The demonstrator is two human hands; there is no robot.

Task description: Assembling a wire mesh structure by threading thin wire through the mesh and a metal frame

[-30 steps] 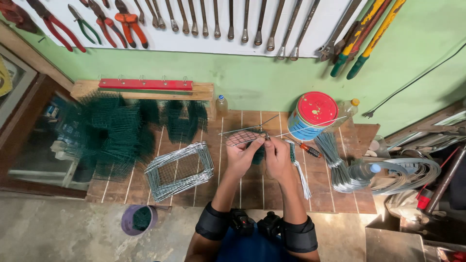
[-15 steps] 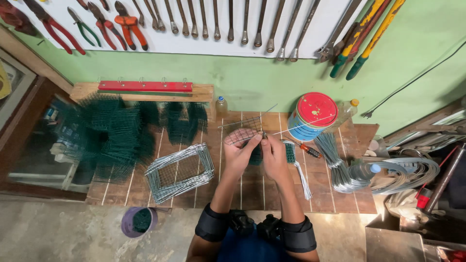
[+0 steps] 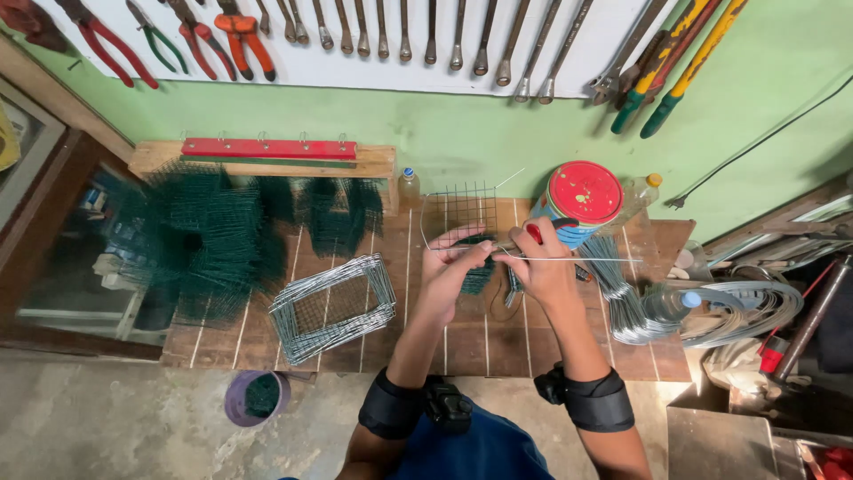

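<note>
Wire mesh panel [image 3: 458, 213] now raised upright over wooden bench [image 3: 462, 342], earlier lower between hands. Left hand [image 3: 453, 262] pinches panel's lower edge. Right hand [image 3: 542, 267] clenches red-handled pliers [image 3: 533, 233] and straight wire [image 3: 569, 259], now drawn out rightward. Stacked mesh frames [image 3: 333, 302] unmoved.

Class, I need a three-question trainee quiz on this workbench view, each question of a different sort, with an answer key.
1. True or false: the left hand grips the upright grey wire mesh panel.
2. Multiple choice: the round tin with the red paint-spattered lid stands (A) left of the hands, (B) just beyond the right hand, (C) on the floor.
3. Fill in: the stack of bare grey wire mesh frames lies on the wooden slatted bench, in front of the dark ____ mesh pieces.

Key: 1 true; 2 B; 3 green.
</note>
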